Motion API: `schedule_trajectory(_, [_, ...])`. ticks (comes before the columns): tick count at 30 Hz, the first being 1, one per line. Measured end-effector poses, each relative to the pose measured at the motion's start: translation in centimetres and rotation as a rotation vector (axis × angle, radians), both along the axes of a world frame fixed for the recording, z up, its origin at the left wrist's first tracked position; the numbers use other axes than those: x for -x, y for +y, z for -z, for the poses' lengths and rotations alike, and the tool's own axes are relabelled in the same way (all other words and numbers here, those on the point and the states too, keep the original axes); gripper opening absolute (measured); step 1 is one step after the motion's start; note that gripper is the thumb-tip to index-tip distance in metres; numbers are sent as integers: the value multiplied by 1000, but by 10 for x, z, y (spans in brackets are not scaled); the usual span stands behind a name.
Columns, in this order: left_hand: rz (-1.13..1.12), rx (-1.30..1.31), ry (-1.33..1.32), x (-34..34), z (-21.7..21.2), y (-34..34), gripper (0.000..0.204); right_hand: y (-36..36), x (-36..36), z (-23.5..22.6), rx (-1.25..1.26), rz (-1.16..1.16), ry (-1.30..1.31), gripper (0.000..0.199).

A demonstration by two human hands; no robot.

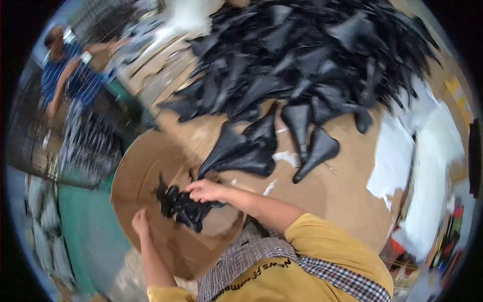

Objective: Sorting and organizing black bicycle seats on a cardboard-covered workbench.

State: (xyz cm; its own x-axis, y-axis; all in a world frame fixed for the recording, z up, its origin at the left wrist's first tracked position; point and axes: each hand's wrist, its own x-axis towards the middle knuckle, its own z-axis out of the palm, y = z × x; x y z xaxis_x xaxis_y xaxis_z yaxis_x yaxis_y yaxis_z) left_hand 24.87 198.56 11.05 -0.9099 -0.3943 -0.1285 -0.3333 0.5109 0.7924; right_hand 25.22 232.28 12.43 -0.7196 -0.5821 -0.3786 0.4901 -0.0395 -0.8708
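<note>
Cardboard box (146, 201) is steadied by the left hand (140, 223) gripping its wall while the right hand (204, 191) presses black saddle covers (183, 206) inside.

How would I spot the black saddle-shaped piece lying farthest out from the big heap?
Start at the big heap of black pieces on the brown table. Follow its near edge down toward the white sheet. The lone black piece there points its narrow tip down-left, with bare table around most of it.

Black saddle covers (183, 205) (bunched) in carton (136, 176)
</note>
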Motion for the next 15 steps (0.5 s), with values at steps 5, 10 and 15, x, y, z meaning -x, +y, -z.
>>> schedule_trajectory(5, [121, -285, -128, 77, 8, 94, 43, 186, -38, -40, 288, 534, 61, 35])
schedule_trajectory(10, [631, -332, 21, 176, -38, 319, 41, 402, -103, -52, 55, 1566, 287, 35])
schedule_trajectory(15, [1068, -278, 158, 237, -78, 565, 44, 593, -149, 0, -234, 2015, 173, 43])
